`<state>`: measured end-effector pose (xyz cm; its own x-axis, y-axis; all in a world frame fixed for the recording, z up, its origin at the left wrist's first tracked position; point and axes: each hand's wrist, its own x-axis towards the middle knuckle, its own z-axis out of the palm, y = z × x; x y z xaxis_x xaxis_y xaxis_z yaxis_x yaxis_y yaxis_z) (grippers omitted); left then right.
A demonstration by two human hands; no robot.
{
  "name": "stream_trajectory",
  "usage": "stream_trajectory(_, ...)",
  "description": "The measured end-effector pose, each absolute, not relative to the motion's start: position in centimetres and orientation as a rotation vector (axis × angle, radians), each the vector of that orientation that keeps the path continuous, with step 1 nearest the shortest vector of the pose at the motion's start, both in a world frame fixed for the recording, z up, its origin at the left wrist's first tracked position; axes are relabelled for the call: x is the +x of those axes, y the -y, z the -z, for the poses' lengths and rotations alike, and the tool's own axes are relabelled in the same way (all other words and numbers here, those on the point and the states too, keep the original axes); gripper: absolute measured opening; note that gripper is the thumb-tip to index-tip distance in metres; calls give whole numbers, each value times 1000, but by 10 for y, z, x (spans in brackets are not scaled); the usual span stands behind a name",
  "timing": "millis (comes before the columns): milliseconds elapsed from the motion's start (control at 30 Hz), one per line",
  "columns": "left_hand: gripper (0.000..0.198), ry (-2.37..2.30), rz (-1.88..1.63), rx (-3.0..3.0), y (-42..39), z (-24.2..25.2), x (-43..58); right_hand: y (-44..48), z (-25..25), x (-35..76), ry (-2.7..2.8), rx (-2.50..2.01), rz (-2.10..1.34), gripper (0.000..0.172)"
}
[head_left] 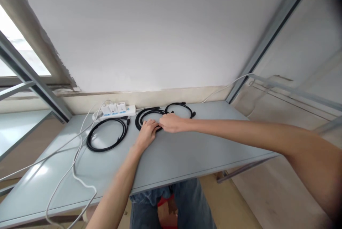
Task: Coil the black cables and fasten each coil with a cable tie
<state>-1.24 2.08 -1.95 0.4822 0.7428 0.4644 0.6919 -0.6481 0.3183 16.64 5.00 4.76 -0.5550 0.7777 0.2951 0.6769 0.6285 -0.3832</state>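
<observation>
Three coiled black cables lie on a grey-blue desk (173,157). The middle coil (138,119) is under both of my hands. My left hand (148,132) rests at its near edge, fingers bent down onto the cable. From the right, my right hand (169,122) reaches in, its fingers closed in a pinch on the right side of the same coil; the fingertips are partly hidden. A smaller coil (190,108) lies just behind my right hand. The left coil (92,145) lies apart from my hands, its plug ends at the upper right.
A white power strip (130,110) with several white adapters stands by the wall at the back left. Loose white cables (77,154) run across the desk's left side and over its front edge. Metal posts (244,75) rise at both sides.
</observation>
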Motion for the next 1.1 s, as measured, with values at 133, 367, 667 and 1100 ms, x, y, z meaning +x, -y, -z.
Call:
stream_trajectory(133,26,-1301,-897,2655,-19,17,-13,-32,-54,161,2154,-1536,-1007,34)
stream_trajectory(367,25,-1326,-843,2690,-19,14,-16,-7,-40,150,1039,-1417,-1782,31)
stream_trajectory(667,23,-1446,-915,2565,-22,14,-19,-15,-16,143,600,-924,-2091,33)
stream_trajectory(1100,26,-1425,-814,2687,-25,17,-17,-14,-32,170,2587,-1412,11,34)
